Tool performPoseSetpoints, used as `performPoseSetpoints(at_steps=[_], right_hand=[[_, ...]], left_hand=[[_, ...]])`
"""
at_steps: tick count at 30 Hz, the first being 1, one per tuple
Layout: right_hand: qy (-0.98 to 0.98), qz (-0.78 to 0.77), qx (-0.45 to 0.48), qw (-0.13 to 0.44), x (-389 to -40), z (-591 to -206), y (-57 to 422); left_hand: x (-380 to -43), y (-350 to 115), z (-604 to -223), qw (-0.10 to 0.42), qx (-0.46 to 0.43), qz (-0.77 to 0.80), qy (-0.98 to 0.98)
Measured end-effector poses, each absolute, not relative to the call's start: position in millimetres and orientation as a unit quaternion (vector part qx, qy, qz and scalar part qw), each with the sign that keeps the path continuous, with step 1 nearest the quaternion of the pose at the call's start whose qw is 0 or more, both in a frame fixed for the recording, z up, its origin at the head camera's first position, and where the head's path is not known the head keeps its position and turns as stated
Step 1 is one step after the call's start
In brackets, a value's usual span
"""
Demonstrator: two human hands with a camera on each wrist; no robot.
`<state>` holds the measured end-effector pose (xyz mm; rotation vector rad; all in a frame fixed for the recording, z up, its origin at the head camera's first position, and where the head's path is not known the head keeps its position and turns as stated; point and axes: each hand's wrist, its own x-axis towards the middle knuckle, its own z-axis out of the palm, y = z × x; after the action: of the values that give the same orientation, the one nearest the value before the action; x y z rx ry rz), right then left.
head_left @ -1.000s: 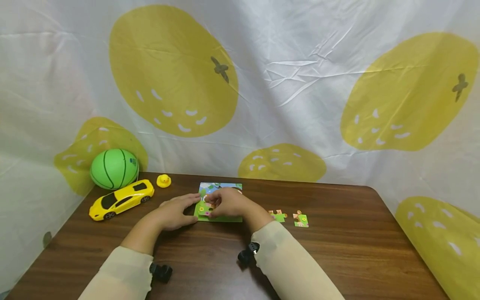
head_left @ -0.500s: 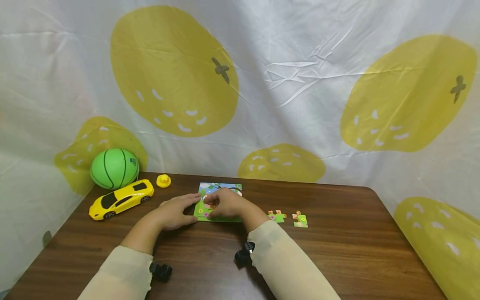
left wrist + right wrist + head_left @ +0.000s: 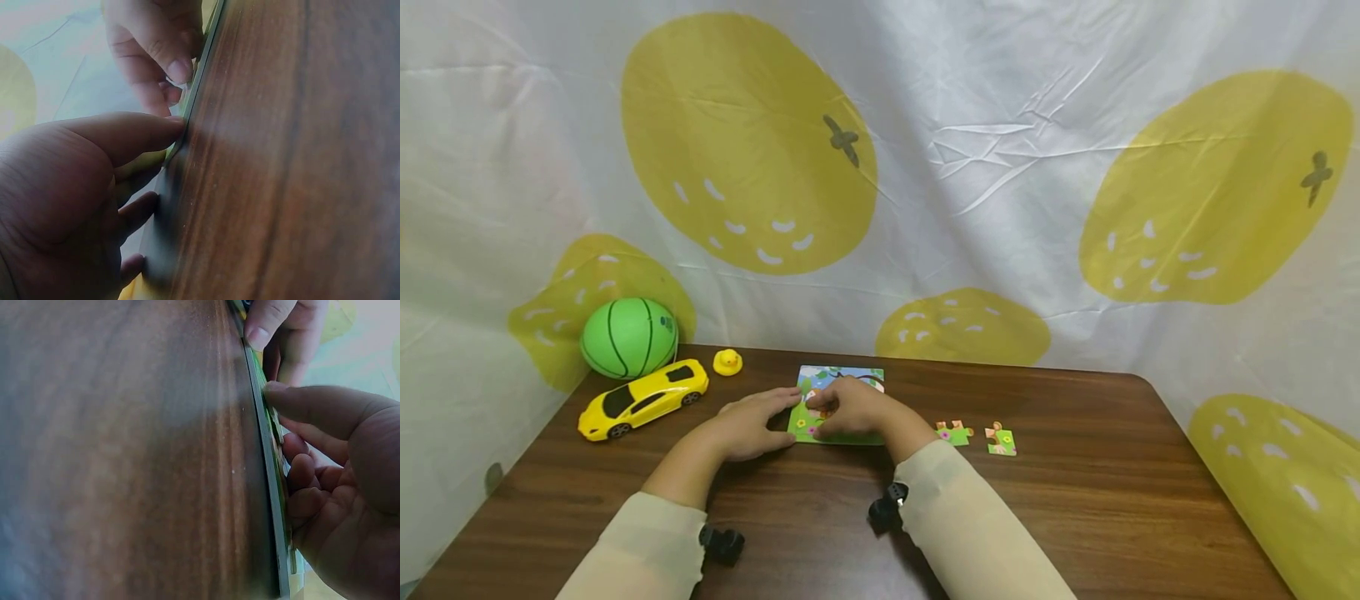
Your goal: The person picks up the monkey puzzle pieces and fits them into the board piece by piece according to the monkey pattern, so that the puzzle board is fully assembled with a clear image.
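Note:
A jigsaw puzzle board (image 3: 816, 379) with a blue-and-green picture lies flat on the table. At its left edge, my left hand (image 3: 748, 427) touches it with fairly straight fingers, the thumb near the front corner. My right hand (image 3: 861, 406) is over the board's middle, thumb and forefinger pinching a puzzle piece (image 3: 275, 427) at the board's surface; its other fingers are curled in. Much of the picture is hidden under this hand. Two loose puzzle pieces, one with a pink flower (image 3: 954, 434) and one with a yellow flower (image 3: 1002, 439), lie to the right.
A yellow toy car (image 3: 643, 400), a green ball (image 3: 629, 337) and a yellow rubber duck (image 3: 727, 362) stand at the back left of the wooden table (image 3: 1120, 492). Behind the table hangs a white curtain (image 3: 985, 183) with yellow fruit prints.
My right hand and forearm have shifted slightly left over the board, uncovering more of the flowered loose piece. My left hand has stayed in place.

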<state>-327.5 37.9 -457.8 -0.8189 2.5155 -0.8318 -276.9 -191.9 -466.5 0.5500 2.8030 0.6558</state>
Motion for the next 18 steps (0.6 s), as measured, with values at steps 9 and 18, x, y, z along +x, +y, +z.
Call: performPoseSetpoints(at_steps=[9, 18], right_hand=[[0.893, -0.286, -0.302, 0.173, -326.9, -458.4, 39.6], [0.899, -0.255, -0.311, 0.173, -326.1, -456.3, 37.1]], left_hand=[[-276.6, -191.3, -465.4, 0.107, 0.187, 0.221, 0.951], [-276.6, -191.6, -465.6, 0.106, 0.189, 0.220, 0.951]])
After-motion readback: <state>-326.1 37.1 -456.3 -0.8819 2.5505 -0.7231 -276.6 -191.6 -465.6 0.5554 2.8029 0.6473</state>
